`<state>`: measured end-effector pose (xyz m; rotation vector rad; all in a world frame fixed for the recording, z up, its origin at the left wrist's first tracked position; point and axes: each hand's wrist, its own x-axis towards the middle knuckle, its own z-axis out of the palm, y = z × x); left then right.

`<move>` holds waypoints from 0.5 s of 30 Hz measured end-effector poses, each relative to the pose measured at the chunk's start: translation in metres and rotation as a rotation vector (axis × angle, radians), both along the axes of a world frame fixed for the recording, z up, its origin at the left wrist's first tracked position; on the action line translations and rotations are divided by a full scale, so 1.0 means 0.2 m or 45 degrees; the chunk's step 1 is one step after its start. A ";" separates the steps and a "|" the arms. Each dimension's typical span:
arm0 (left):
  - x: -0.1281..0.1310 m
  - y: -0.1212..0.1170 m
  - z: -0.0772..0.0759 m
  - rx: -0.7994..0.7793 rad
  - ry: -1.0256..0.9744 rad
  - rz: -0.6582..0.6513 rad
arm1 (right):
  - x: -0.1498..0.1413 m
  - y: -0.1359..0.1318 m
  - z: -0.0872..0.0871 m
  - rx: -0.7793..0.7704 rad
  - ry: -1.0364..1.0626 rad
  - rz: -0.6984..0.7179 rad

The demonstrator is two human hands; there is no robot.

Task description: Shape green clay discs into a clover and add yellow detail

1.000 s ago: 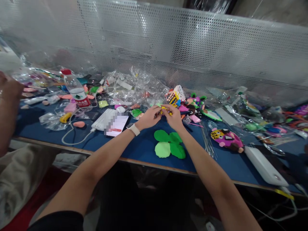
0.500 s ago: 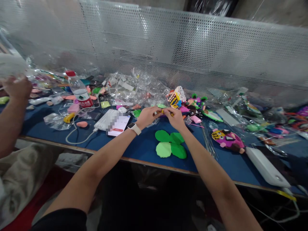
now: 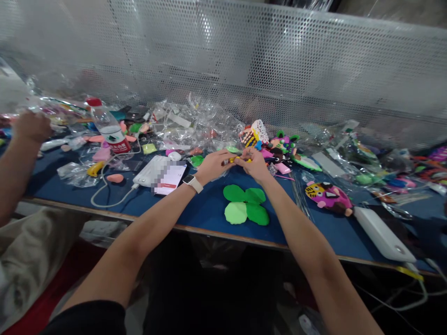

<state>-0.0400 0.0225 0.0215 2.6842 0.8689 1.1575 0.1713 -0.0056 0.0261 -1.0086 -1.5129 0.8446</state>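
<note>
Above the back half of the blue table, my left hand [image 3: 216,164] and my right hand [image 3: 257,164] meet, fingers closed. Between their fingertips is a small yellow piece of modelling clay [image 3: 238,160], partly covered by the fingers. Nearer to me lies a flat four-lobed green clay shape [image 3: 257,214], one lobe of it pale green. Just beyond my hands sits a clay figure [image 3: 254,135] with yellow and black stripes and a dotted white part.
To the left are a phone [image 3: 170,179], a white power bank [image 3: 151,171] with a cable and a water bottle [image 3: 115,135]. A pink clay figure [image 3: 330,197] and another white device [image 3: 384,235] lie right. Plastic bags [image 3: 206,123] line the perforated screen. A co-worker's hand [image 3: 32,125] is far left.
My right fingers have shifted slightly, and more of the yellow clay shows. The co-worker's hand has moved a little right and lower. The whole view has tilted slightly.
</note>
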 end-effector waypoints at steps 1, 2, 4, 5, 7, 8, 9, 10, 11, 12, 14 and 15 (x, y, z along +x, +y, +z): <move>0.00 0.00 0.00 -0.004 -0.008 -0.003 | 0.00 0.01 0.00 0.044 0.003 -0.040; 0.00 0.00 0.00 -0.008 -0.011 -0.005 | 0.00 0.01 0.00 0.095 -0.009 -0.079; 0.00 0.01 0.01 -0.011 -0.019 -0.002 | 0.01 0.02 -0.01 0.166 -0.056 -0.109; 0.00 0.00 0.01 -0.012 -0.028 0.004 | 0.01 0.02 -0.01 0.182 -0.077 -0.104; -0.01 0.00 0.02 -0.016 -0.052 0.023 | 0.00 0.01 -0.01 0.206 -0.109 -0.086; -0.01 0.00 0.02 -0.022 -0.060 0.035 | 0.00 0.01 -0.01 0.218 -0.117 -0.072; -0.01 0.00 0.02 -0.028 -0.064 0.050 | 0.00 0.01 -0.02 0.227 -0.123 -0.051; -0.01 0.00 0.03 -0.034 -0.065 0.067 | 0.00 0.00 -0.02 0.233 -0.128 -0.026; -0.02 -0.01 0.03 -0.037 -0.064 0.085 | 0.00 0.00 -0.02 0.240 -0.136 -0.004; -0.02 -0.01 0.03 -0.038 -0.058 0.106 | -0.01 0.00 -0.02 0.249 -0.149 0.010; -0.02 -0.02 0.03 -0.029 -0.038 0.145 | -0.01 -0.01 -0.01 0.272 -0.197 0.015; -0.02 -0.02 0.03 -0.021 -0.022 0.164 | -0.02 -0.02 -0.01 0.283 -0.224 0.005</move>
